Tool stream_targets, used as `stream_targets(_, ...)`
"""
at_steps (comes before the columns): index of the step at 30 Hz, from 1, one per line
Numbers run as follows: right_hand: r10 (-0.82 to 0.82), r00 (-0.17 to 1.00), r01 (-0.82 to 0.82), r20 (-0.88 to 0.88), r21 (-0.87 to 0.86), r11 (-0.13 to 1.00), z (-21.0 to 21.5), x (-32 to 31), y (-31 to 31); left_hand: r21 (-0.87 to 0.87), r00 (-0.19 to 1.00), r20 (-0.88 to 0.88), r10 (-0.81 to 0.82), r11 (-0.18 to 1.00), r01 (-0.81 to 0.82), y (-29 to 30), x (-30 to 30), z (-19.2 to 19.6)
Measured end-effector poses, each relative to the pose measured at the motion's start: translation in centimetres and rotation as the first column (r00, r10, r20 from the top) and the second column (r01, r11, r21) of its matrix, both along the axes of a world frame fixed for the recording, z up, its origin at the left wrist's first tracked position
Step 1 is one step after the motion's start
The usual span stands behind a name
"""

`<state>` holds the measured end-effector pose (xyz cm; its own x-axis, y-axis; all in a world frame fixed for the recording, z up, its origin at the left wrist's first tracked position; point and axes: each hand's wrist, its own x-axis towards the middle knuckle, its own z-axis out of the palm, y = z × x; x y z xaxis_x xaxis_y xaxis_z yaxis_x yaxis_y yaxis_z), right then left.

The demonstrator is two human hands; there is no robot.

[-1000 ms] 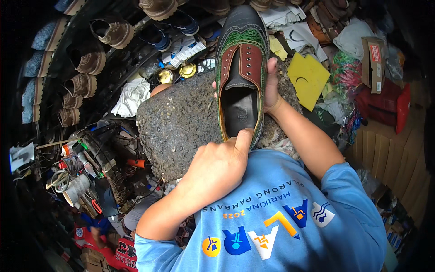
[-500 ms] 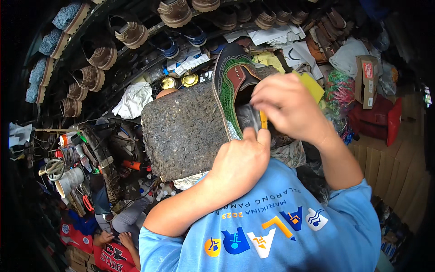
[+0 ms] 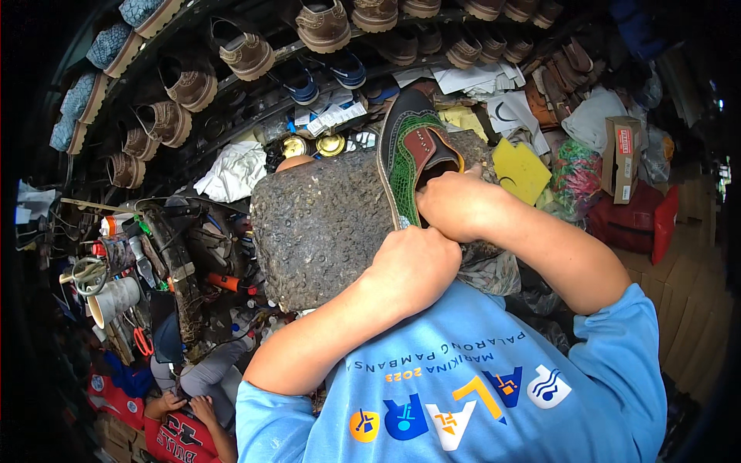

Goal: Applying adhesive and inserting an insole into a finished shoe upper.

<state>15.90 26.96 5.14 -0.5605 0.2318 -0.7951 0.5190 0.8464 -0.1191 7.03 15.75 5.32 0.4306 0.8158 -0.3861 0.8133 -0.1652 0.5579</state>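
A low-cut shoe (image 3: 417, 143) with black toe, green textured side and reddish-brown lace panel lies on a dark, pitted block (image 3: 324, 224), its toe pointing away from me. My left hand (image 3: 417, 262) is closed at the heel end, gripping the shoe. Pushed against the shoe's opening is my right hand (image 3: 457, 204), knuckles up and fingers curled inward. Its fingertips are hidden, so what they hold cannot be seen. A yellow lining edge shows beside the opening. Both hands meet at the heel and cover most of it.
Racks of brown shoes (image 3: 323, 27) and blue patterned shoes (image 3: 108, 48) curve along the far side. A yellow sheet (image 3: 521, 170) and a cardboard box (image 3: 622, 158) are to the right. Tools and a white cup-shaped container (image 3: 114, 301) crowd the left, near another person in red (image 3: 181, 436).
My right hand has come down from above the shoe into its opening, covering the clear, shiny material that showed there. My left hand has closed more tightly at the heel. The view has shifted slightly.
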Motion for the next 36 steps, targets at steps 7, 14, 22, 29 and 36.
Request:
stream_targets(7,0.0,0.996,0.004,-0.087,0.042,0.999,-0.8,0.3,0.6,-0.007,1.0,0.022,0.001,1.0,-0.001,0.5,0.1,0.0)
stream_targets(14,-0.063,0.998,0.063,-0.031,0.006,0.998,-0.8,-0.6,0.6,0.11,0.998,-0.044,0.044,0.993,-0.039,-0.5,0.0,-2.0)
stream_targets(22,-0.537,-0.731,0.359,-0.422,-0.906,0.223,-6.5,8.6,-1.2,0.244,0.992,0.128,-0.005,0.969,-0.027,-3.5,-3.1,-0.1)
stream_targets(29,-0.874,-0.147,-0.455,0.464,-0.816,-0.357,-12.0,5.2,0.5,0.349,0.992,0.091,-0.083,0.936,0.046,-3.8,-2.6,-1.0)
stream_targets(36,-0.902,-0.105,-0.431,0.418,-0.837,-0.338,-13.2,3.2,0.9,-0.01,0.978,-0.143,0.154,0.988,-0.157,0.9,-1.6,1.0)
